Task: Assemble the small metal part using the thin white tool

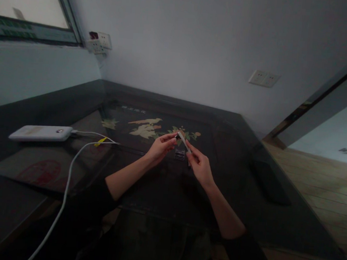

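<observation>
Above the middle of the dark table (226, 151), my two hands are close together. My left hand (160, 148) is closed, its fingertips pinching a small dark piece (177, 136) whose kind I cannot make out. My right hand (200, 164) is closed around a thin pale strip (184, 140). The strip's upper end meets the dark piece at my left fingertips; whether the two are joined I cannot tell. Between the hands, a small clear, shiny object (180, 154) lies on the tabletop, too dim to name.
A white power bank (41, 133) lies at the left with a white cable (70, 169) running off the near edge. A yellow tag (100, 141) hangs on the cable. A flat black object (269, 183) rests at the right. Wall sockets (264, 79) are behind the table.
</observation>
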Tool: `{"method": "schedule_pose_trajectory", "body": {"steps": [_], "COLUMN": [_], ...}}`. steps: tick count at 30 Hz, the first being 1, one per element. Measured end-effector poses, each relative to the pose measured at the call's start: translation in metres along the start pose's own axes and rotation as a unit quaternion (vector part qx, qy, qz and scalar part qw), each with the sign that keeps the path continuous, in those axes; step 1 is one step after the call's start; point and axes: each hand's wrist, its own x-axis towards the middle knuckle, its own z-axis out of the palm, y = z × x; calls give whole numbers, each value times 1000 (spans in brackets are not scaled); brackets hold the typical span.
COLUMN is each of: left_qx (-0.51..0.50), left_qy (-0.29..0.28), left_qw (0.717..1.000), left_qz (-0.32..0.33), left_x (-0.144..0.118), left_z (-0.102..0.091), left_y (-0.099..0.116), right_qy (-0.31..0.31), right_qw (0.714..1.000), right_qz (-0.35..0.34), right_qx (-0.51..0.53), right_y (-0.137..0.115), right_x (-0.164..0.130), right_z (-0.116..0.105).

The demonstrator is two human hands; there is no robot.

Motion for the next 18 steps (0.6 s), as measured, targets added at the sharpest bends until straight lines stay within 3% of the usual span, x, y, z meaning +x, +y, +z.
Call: {"method": "schedule_pose_trajectory", "body": {"steps": [11, 18], "left_qx": [-24, -9], "left_qy": [-9, -3], "left_qw": [1000, 1000], "left_qz": [7, 9], "left_x": [1, 1], "left_z": [0, 1], "left_y": [2, 1], "right_qy": [-66, -56], "right_qw": [995, 995], "right_qz": [26, 40], "right_qx": [65, 78], "right_y": [-7, -9], "right_x": [-5, -3], "right_z": [4, 4]}}
